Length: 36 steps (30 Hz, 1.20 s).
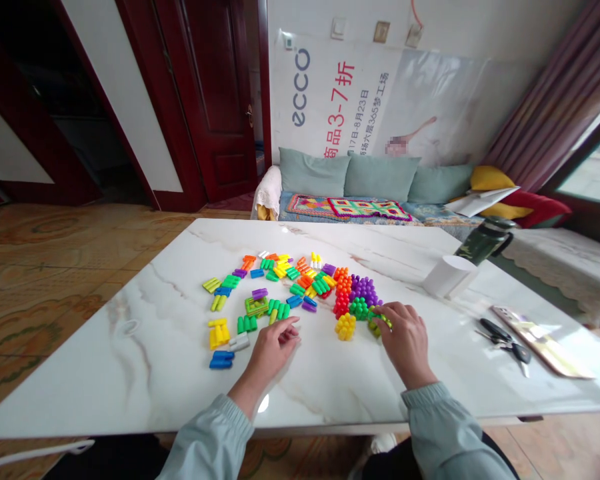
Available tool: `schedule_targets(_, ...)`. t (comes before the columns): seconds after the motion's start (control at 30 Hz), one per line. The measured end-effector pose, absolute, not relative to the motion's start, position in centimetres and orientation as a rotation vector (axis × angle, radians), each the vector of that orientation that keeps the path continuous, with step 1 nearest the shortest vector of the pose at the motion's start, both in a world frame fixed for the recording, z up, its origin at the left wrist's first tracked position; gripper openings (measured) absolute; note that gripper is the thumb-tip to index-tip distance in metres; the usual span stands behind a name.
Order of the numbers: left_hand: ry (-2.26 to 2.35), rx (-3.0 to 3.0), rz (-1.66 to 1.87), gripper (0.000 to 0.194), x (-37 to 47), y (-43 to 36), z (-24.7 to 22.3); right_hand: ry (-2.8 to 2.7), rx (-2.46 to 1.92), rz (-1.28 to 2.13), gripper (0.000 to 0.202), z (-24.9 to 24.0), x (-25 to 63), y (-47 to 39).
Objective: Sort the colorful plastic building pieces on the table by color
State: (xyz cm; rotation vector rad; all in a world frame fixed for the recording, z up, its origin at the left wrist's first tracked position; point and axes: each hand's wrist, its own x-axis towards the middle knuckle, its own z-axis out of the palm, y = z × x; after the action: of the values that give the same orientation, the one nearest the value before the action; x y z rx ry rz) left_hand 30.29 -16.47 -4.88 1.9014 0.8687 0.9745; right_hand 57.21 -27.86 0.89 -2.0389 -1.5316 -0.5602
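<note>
Colourful plastic pieces lie on the white marbled table [170,373]. My left hand [275,345] hovers beside green pieces [279,310], its fingers curled; whether they hold anything is hidden. My right hand [405,333] reaches down to a yellow-green knobbly cluster [380,325], with its fingertips on it. Left of that cluster are a yellow cluster [345,327] and a green one [359,308]. Behind them are purple clusters [365,290] and red-orange clusters [342,293]. Blue pieces [222,360], yellow pieces [219,335] and a grey piece [239,342] lie to the left.
On the right of the table are a white paper roll [449,276], a dark green flask [485,240], keys [505,341] and a phone [540,343]. A sofa with cushions [383,179] stands behind the table. A white cable [35,453] shows at lower left.
</note>
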Motion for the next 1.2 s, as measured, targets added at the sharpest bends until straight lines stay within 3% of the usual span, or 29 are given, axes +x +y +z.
schedule_targets(1.0, 0.870, 1.953, 0.962, 0.030, 30.3, -16.6, -4.3, -1.549, -1.988, -0.522, 0.017, -1.2, 56.6, -26.7)
schedule_targets(1.2, 0.873, 1.959, 0.972, 0.030, 30.4, -16.7, -4.3, -1.484, -1.921, -0.543, 0.017, 0.2, 55.4, -27.4)
